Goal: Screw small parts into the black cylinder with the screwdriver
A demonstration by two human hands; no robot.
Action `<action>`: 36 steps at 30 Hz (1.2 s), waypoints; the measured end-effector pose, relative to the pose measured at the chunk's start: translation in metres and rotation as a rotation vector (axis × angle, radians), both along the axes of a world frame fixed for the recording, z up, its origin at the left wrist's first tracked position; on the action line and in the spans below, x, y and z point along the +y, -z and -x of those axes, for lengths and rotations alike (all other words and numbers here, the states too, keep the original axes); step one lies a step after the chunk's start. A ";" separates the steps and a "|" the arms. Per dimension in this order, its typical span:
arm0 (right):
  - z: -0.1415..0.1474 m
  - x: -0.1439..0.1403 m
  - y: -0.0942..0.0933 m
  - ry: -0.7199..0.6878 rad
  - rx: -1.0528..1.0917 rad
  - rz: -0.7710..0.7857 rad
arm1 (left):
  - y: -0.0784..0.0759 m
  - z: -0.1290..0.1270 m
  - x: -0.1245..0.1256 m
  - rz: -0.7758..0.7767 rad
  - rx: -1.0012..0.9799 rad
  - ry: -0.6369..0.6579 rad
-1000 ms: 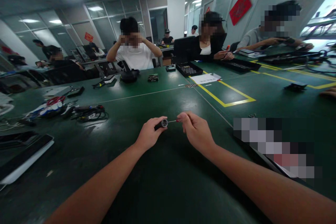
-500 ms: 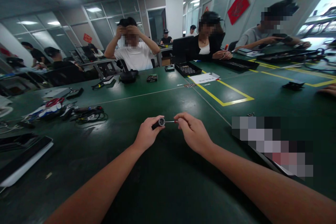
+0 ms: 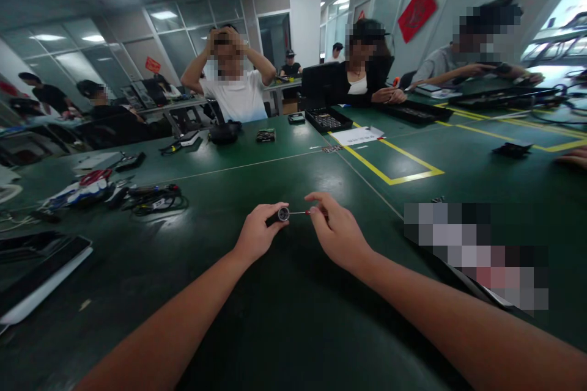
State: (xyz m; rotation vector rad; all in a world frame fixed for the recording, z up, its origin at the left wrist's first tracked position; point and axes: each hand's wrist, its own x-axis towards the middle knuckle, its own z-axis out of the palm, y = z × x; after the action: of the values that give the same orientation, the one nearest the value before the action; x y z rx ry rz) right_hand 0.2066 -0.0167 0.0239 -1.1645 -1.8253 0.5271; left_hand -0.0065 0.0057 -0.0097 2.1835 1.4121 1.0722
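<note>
Table (image 3: 284, 330): big green bench w/ yellow tape lines, several ppl seated across.
Cables (image 3: 156, 198): black bundle, far left, well apart from hands.
R hand (image 3: 337, 232): fingers pinched on thin red-tipped tool (image 3: 300, 212), tip at cylinder.
L hand (image 3: 259, 233): fingers closed round small black cylinder (image 3: 283, 214), just above table.

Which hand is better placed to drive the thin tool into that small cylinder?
Probably the right hand: it already pinches the thin tool, whose tip points at the small cylinder's open end. The left hand is occupied steadying that cylinder.
</note>
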 end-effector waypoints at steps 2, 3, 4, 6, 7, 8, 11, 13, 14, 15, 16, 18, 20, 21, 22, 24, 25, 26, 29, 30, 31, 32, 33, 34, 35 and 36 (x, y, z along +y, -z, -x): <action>-0.001 0.000 -0.001 0.004 0.004 0.035 | 0.000 0.000 0.000 0.001 0.005 0.005; -0.001 0.000 -0.002 0.010 0.001 0.050 | 0.000 0.000 0.000 0.001 0.007 0.007; -0.001 0.001 -0.002 0.019 -0.006 0.056 | -0.001 0.000 -0.001 0.000 0.007 0.007; -0.002 0.003 -0.002 0.043 -0.021 0.047 | -0.001 0.000 -0.001 -0.006 0.009 0.007; -0.002 0.003 -0.001 0.053 -0.026 0.041 | -0.001 0.000 -0.001 -0.010 0.015 0.009; -0.001 0.003 -0.001 0.059 -0.029 0.039 | -0.001 0.000 -0.001 -0.013 0.024 0.014; 0.000 0.002 0.000 0.047 -0.030 0.038 | -0.001 0.001 -0.001 -0.015 0.047 0.031; 0.000 0.000 0.000 0.027 -0.031 0.022 | -0.001 0.001 -0.001 -0.011 0.052 0.025; 0.000 -0.001 -0.001 0.019 -0.030 0.011 | -0.002 0.001 -0.002 -0.007 0.054 0.018; 0.000 -0.001 -0.001 0.016 -0.028 0.004 | -0.002 0.001 -0.002 -0.004 0.057 0.013; 0.000 -0.002 -0.001 0.015 -0.023 0.002 | -0.002 0.000 -0.002 0.000 0.060 0.011; -0.001 -0.001 -0.002 0.020 -0.009 0.016 | -0.002 0.000 -0.002 0.007 0.064 0.015; -0.002 0.001 -0.003 0.029 -0.001 0.035 | -0.003 0.000 -0.003 0.009 0.058 0.016; -0.002 0.002 -0.003 0.034 0.001 0.042 | -0.003 0.000 -0.003 0.008 0.053 0.012; -0.002 0.002 -0.003 0.042 0.004 0.046 | -0.004 0.000 -0.003 0.006 0.050 0.007; -0.002 0.003 -0.003 0.050 0.016 0.069 | -0.004 -0.001 -0.003 0.002 0.048 0.000; -0.002 0.003 -0.003 0.050 0.031 0.086 | -0.004 -0.001 -0.003 0.000 0.050 -0.001; -0.002 0.002 -0.002 0.049 0.052 0.101 | -0.004 -0.001 -0.003 -0.002 0.053 0.000; -0.001 0.001 0.000 0.056 0.154 0.108 | -0.004 -0.001 -0.002 -0.006 0.059 0.002; -0.001 0.002 0.001 0.059 0.196 0.105 | -0.003 -0.001 -0.002 -0.007 0.060 0.001; 0.000 0.003 0.002 0.058 0.240 0.104 | -0.003 -0.002 -0.002 -0.009 0.064 0.001; 0.000 0.004 0.003 0.055 0.287 0.108 | -0.004 -0.002 -0.002 -0.012 0.070 0.001; 0.001 0.007 0.005 0.049 0.340 0.119 | -0.005 -0.003 -0.003 -0.016 0.082 0.003; 0.002 0.009 0.006 0.047 0.400 0.139 | -0.006 -0.003 -0.004 -0.024 0.098 0.008; 0.003 0.012 0.008 0.055 0.470 0.172 | -0.008 -0.004 -0.005 -0.036 0.120 0.016; 0.004 0.015 0.009 0.065 0.548 0.219 | -0.010 -0.005 -0.007 -0.051 0.147 0.025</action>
State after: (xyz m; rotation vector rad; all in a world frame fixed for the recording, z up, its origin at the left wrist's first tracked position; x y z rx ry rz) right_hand 0.2029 -0.0018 0.0144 -1.0824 -1.2789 0.9238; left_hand -0.0017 -0.0008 0.0000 2.3530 1.4287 0.9668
